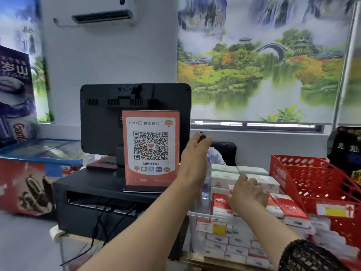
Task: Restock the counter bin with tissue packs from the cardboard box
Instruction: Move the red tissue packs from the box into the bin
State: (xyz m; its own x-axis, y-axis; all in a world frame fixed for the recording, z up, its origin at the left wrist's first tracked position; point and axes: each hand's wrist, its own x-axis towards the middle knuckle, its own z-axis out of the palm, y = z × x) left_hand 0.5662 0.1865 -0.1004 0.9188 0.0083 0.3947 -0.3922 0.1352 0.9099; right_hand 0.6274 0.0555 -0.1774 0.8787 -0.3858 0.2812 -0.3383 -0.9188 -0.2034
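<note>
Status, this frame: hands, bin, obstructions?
Left hand raised by QR sign, pinching small dark thing. Right hand curled over tissue packs in bin, grip unclear. No cardboard box in view. Red basket beside bin.

At the tips of the left hand (pixel 195 155), raised toward twelve o'clock, sits a small dark shape (pixel 202 136) too blurred to name, and whether the fingers pinch it cannot be told. The right hand (pixel 248 194) is smeared by motion; its fingers curl down over the tissue packs (pixel 291 209), hiding any hold on one. Its netted sleeve (pixel 304 255) is cut off at five o'clock by the view's lower edge. The red basket (pixel 322 184) runs out of view at three o'clock. The print on the price label (pixel 204 224) on the clear bin (pixel 197 241) is too small to read. The QR sign (pixel 151 149) covers the lower middle of the monitor (pixel 101 118), and the freezer (pixel 39 151) at nine o'clock is cropped and blurred.
</note>
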